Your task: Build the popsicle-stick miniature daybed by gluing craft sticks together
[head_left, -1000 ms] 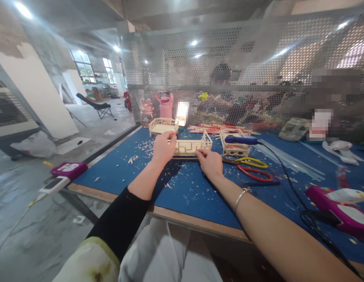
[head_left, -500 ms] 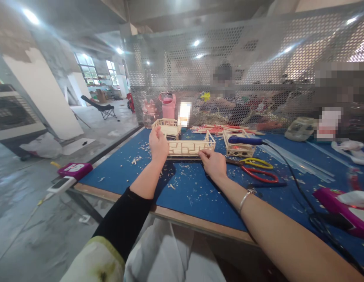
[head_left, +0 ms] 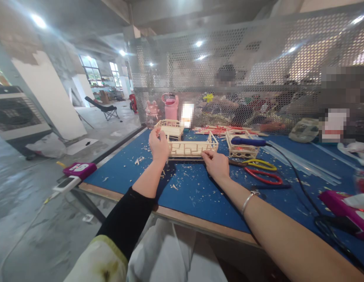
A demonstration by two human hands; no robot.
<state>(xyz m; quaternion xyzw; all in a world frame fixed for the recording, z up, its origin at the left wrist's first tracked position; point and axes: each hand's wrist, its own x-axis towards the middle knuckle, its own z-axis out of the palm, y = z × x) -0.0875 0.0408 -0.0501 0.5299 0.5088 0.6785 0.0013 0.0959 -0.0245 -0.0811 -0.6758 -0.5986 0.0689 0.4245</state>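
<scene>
A small pale wooden stick model (head_left: 189, 149), long and open-topped with a lattice side rail, stands on the blue tabletop between my hands. My left hand (head_left: 158, 145) is at its left end, thumb and fingers curled together; what they grip is partly hidden. My right hand (head_left: 215, 162) pinches the lower front edge near the right end. Behind my left hand is a second wooden model (head_left: 174, 129). A third wooden frame (head_left: 242, 149) stands to the right, with a blue-handled glue gun or soldering tool (head_left: 249, 141) lying over it.
Scissors (head_left: 262, 176) with one yellow and one red handle lie right of my right hand. Clear glue sticks (head_left: 305, 162), a black cord (head_left: 299, 178) and reddish sticks (head_left: 229, 130) are farther out. A perforated metal screen (head_left: 258, 58) borders the table's back; a person sits beyond it.
The whole view has shifted slightly to the right and down. Both hands stay at the same ends of the wooden model, with the left fingers slightly changed in pose.
</scene>
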